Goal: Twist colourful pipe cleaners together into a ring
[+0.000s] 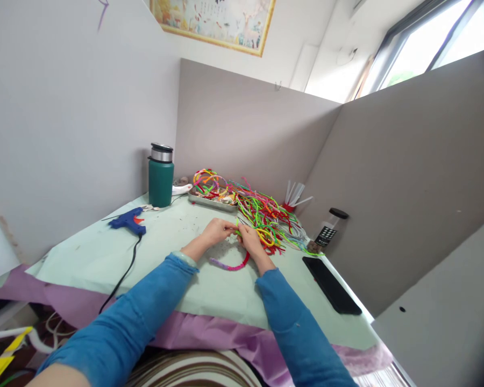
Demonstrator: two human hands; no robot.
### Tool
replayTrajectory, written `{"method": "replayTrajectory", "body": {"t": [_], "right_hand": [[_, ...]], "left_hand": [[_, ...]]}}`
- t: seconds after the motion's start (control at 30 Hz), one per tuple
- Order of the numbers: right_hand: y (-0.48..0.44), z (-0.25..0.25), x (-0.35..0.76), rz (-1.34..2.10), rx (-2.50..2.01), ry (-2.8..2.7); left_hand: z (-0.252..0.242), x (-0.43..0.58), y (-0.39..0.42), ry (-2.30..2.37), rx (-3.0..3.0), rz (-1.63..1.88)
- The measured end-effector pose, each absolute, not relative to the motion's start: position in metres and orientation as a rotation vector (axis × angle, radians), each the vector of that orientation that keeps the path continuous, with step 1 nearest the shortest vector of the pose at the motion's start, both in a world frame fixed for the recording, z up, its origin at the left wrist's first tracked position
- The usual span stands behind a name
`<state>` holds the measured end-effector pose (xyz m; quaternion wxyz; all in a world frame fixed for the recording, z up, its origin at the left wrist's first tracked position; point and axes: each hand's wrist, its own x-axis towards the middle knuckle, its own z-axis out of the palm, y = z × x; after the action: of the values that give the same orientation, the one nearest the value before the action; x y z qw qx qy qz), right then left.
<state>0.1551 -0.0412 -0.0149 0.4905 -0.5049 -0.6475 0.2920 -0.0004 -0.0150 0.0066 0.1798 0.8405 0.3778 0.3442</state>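
Observation:
Above the middle of the table my left hand (220,230) and my right hand (249,237) meet at the fingertips. A small bright green piece of pipe cleaner (237,221) shows between them, pinched by my left fingers. My right fingers are closed around something mostly hidden; a thin dark tip sticks out there, too small to name. A curved band wound from pink and purple pipe cleaner (234,267) rests on the table below and runs up beneath my right wrist. Just beyond my right hand lies a heap of colourful pipe cleaners (262,212).
A metal tray (213,203) with coiled pipe cleaners stands at the back, beside a green bottle (160,183). A blue glue gun (129,220) lies left, its cord crossing the front edge. To the right are a black phone (331,285), a clear jar (326,232) and white glue sticks (293,194).

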Motion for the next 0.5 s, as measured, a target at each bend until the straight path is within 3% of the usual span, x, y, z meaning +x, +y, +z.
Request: {"method": "replayTrajectory", "body": {"t": [0.5], "right_hand": [[-0.0427,-0.0156,0.1550,0.673,-1.231,-1.606]], "left_hand": [[0.0039,-0.0007,-0.0123,1.091,2.413,0.980]]}}
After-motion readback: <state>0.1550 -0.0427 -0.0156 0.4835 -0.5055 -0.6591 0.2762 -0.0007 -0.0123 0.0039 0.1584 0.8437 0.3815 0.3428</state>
